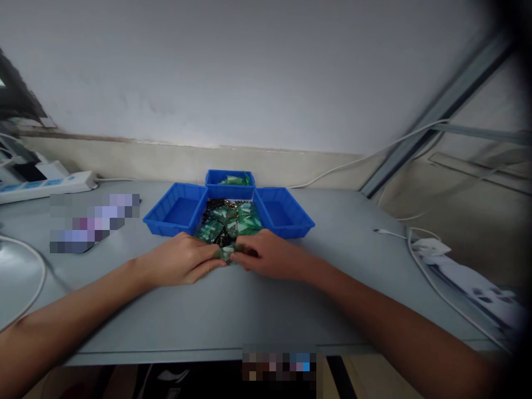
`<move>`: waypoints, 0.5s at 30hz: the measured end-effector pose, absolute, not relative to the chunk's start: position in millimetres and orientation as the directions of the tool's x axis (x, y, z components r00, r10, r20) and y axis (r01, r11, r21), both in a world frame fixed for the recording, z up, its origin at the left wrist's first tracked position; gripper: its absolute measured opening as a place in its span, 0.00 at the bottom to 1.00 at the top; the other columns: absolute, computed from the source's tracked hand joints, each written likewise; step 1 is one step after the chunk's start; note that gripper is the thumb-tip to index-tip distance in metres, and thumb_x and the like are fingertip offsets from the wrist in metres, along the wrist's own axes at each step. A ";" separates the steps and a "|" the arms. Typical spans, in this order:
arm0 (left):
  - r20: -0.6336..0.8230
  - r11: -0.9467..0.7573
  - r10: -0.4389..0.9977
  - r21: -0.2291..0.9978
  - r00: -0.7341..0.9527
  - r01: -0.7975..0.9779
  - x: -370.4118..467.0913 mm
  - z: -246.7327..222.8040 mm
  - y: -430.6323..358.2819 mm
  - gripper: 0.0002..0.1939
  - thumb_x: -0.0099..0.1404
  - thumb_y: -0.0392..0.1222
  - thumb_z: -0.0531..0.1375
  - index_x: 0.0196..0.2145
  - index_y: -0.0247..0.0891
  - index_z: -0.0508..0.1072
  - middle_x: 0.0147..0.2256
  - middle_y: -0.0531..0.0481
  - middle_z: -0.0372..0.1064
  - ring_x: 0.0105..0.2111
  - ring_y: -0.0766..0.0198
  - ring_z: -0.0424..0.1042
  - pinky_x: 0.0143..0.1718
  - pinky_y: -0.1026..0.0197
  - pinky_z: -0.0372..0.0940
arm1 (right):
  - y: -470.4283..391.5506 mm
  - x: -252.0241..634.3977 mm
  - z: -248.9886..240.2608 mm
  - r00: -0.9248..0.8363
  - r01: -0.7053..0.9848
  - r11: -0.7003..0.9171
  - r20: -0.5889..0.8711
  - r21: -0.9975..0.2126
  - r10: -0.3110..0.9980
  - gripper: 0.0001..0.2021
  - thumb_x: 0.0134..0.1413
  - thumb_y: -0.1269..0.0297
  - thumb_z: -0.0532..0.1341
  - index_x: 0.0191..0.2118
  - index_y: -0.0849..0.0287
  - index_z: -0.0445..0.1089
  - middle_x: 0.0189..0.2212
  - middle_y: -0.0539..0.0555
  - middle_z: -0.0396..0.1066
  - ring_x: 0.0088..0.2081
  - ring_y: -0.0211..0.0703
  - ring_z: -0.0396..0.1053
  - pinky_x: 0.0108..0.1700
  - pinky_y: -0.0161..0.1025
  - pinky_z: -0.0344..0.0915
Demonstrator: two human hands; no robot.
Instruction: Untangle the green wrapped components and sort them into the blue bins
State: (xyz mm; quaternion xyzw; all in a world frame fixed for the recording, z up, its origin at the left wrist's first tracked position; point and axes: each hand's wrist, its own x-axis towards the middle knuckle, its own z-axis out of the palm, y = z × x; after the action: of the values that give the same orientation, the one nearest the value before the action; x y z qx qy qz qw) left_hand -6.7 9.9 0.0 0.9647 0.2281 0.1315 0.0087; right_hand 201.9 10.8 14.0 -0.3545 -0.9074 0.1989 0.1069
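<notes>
Close to the front of the pile, my left hand [185, 259] and my right hand [266, 254] are closed on opposite sides of a small green see-through packet [227, 253]. A pale patch shows on it between my fingertips; the rest is partly covered. Just beyond lie several similar green packets [249, 216], some with pale strips on them. Small dark and brassy pieces [216, 206] are spread among and under them; their kind is too small to make out.
Blue trays stand left [177, 208] and right [285, 213] of the pile. A back blue tray [230, 191] holds green packets. A power strip [62, 185] and a blurred-out flat item [95, 221] lie left. White cables and a white power strip [477, 282] lie right.
</notes>
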 end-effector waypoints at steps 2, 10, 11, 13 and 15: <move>0.252 -0.900 0.430 0.039 0.867 0.435 -6.5 -0.6 9.7 0.15 0.66 0.43 0.45 0.26 0.35 0.64 0.20 0.52 0.63 0.19 0.67 0.63 0.20 0.63 0.53 | 10.9 201.5 13.2 -0.727 0.601 0.671 0.051 -0.435 0.684 0.14 0.54 0.60 0.50 0.22 0.61 0.60 0.17 0.48 0.64 0.19 0.30 0.57 0.22 0.31 0.47; 0.271 -0.900 0.422 0.009 0.865 0.436 -7.2 -2.5 9.7 0.14 0.66 0.43 0.45 0.27 0.35 0.63 0.20 0.53 0.62 0.19 0.68 0.62 0.20 0.63 0.52 | 12.8 203.9 12.2 -0.729 0.546 0.601 0.021 -0.584 0.684 0.13 0.54 0.60 0.50 0.23 0.61 0.60 0.18 0.48 0.66 0.20 0.30 0.60 0.22 0.30 0.51; 0.271 -0.899 0.422 0.006 0.865 0.437 -7.1 -2.6 9.8 0.15 0.66 0.43 0.45 0.27 0.35 0.63 0.20 0.53 0.62 0.19 0.68 0.62 0.20 0.63 0.52 | 12.9 203.9 12.4 -0.730 0.544 0.592 0.012 -0.594 0.683 0.13 0.54 0.60 0.50 0.23 0.61 0.60 0.19 0.48 0.67 0.20 0.30 0.61 0.22 0.29 0.52; 0.265 -0.898 0.423 -0.007 0.867 0.440 -6.7 -2.8 10.1 0.16 0.66 0.44 0.44 0.26 0.35 0.63 0.19 0.53 0.62 0.19 0.68 0.62 0.20 0.63 0.52 | 13.0 203.7 12.2 -0.730 0.551 0.589 0.002 -0.590 0.684 0.13 0.54 0.60 0.51 0.23 0.61 0.61 0.18 0.48 0.67 0.19 0.30 0.60 0.21 0.29 0.51; 0.259 -0.896 0.422 -0.025 0.869 0.443 -6.2 -3.1 10.5 0.17 0.66 0.44 0.44 0.25 0.35 0.62 0.19 0.53 0.62 0.18 0.68 0.62 0.20 0.62 0.51 | 13.3 203.5 11.5 -0.727 0.562 0.594 -0.001 -0.575 0.687 0.13 0.53 0.60 0.51 0.23 0.61 0.61 0.18 0.48 0.67 0.19 0.30 0.60 0.20 0.30 0.51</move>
State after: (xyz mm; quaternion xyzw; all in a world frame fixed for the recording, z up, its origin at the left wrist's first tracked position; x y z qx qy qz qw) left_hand -6.2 10.5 -3.1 0.9657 0.2240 0.1246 -0.0420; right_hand 203.5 13.3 11.5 -0.3526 -0.8858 0.2805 0.1112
